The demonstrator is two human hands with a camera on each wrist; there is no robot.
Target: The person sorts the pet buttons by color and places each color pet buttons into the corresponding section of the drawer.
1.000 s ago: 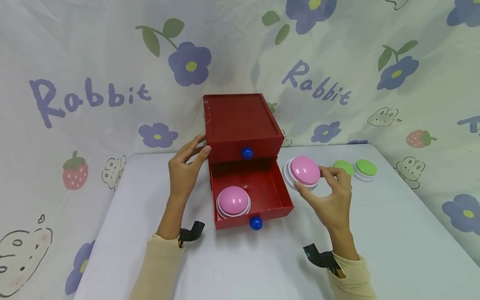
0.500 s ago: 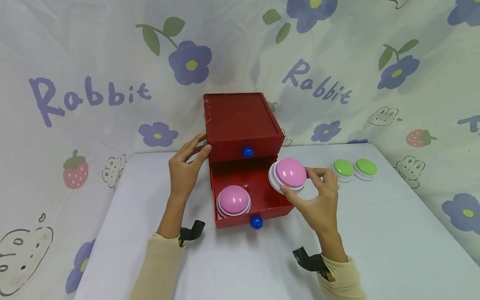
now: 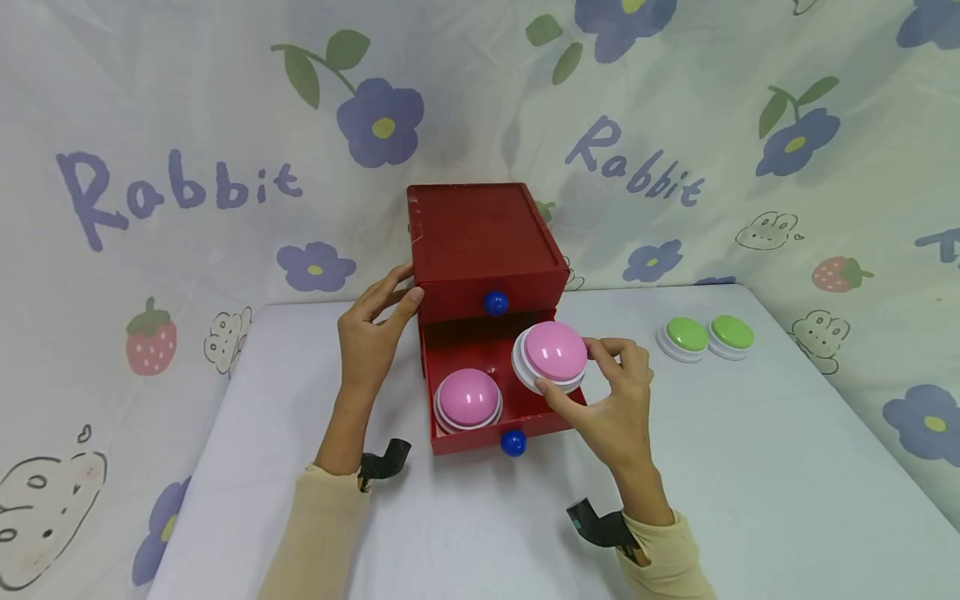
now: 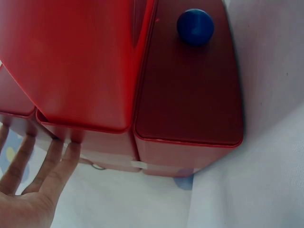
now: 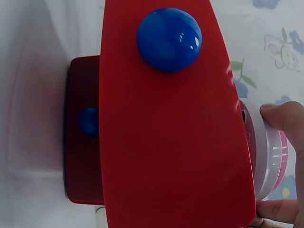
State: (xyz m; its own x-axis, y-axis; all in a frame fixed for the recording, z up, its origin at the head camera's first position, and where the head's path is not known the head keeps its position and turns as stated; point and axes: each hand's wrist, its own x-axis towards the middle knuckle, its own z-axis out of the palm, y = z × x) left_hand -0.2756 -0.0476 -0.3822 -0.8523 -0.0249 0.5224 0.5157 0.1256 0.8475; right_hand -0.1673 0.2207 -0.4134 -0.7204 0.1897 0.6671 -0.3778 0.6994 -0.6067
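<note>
My right hand (image 3: 618, 404) pinches a pink domed push button (image 3: 555, 351) by its white base, thumb at the near side and fingers at the right. It is tilted above the right part of an open red drawer (image 3: 476, 439); the right wrist view shows its white rim (image 5: 266, 161) past the drawer's edge. A second pink push button (image 3: 468, 397) lies in the drawer's front left corner. My left hand (image 3: 367, 340) rests against the left side of the red drawer cabinet (image 3: 480, 233), thumb at the front corner. Its fingers (image 4: 59, 173) reach fairly straight to the cabinet's side.
Two green push buttons (image 3: 686, 335) with white bases stand side by side on the white table (image 3: 787, 467) at the right. A closed upper drawer has a blue knob (image 3: 496, 303); another closed drawer (image 4: 190, 90) lies below the open one. A printed curtain (image 3: 225, 100) hangs behind.
My right hand has carried the pink push button leftward from beside the cabinet to over the open drawer. The green buttons are now uncovered. My left hand has stayed put.
</note>
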